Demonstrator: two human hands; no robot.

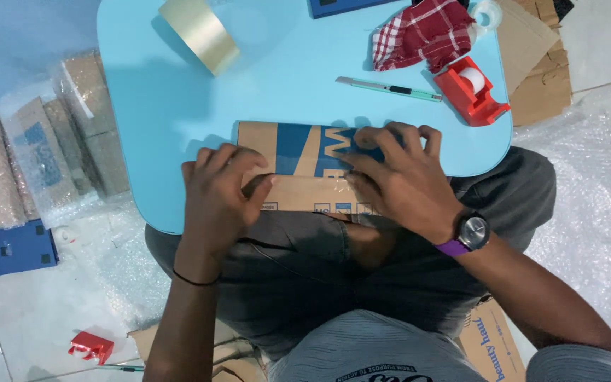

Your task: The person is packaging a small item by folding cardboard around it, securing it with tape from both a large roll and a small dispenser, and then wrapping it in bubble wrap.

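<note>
We press our left hand [217,191] and right hand [397,177] flat on the brown-and-blue cardboard parcel [305,170] at the near edge of the pale blue table [178,92], neither grip closed around it; it looks folded, seemingly not yet taped

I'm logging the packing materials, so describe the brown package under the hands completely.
The package is flat brown cardboard or paper with blue and white printing. It lies at the near edge of the light blue table, overhanging toward the lap. The left hand presses its left part; the right hand covers its right. A glossy strip, perhaps tape, crosses it.
</note>
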